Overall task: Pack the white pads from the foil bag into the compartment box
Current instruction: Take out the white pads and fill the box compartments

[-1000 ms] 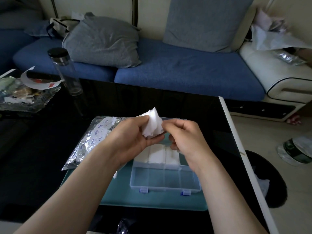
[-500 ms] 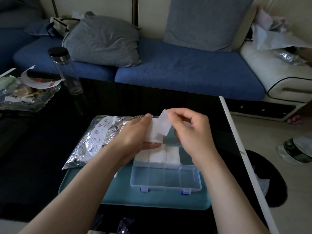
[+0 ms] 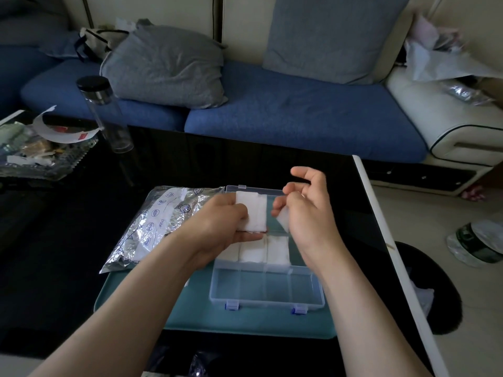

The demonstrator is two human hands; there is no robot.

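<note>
Left hand (image 3: 220,221) grips a stack of pads (image 3: 251,210); right hand (image 3: 310,213) pinches one pad (image 3: 283,220).
Right hand's other fingers are spread. Below the fingertips, packed pads (image 3: 277,250) fill the open box (image 3: 266,304); the foil bag (image 3: 163,219) lies left of them.

One box (image 3: 266,293), one bag (image 3: 152,227), one pad stack (image 3: 253,213), one loose pad (image 3: 283,221).

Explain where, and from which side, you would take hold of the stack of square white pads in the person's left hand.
Best to pinch the free right edge of the stack of square white pads, coming from the right. The left hand covers its left side; the right edge juts out bare over the clear plastic compartment box.
</note>
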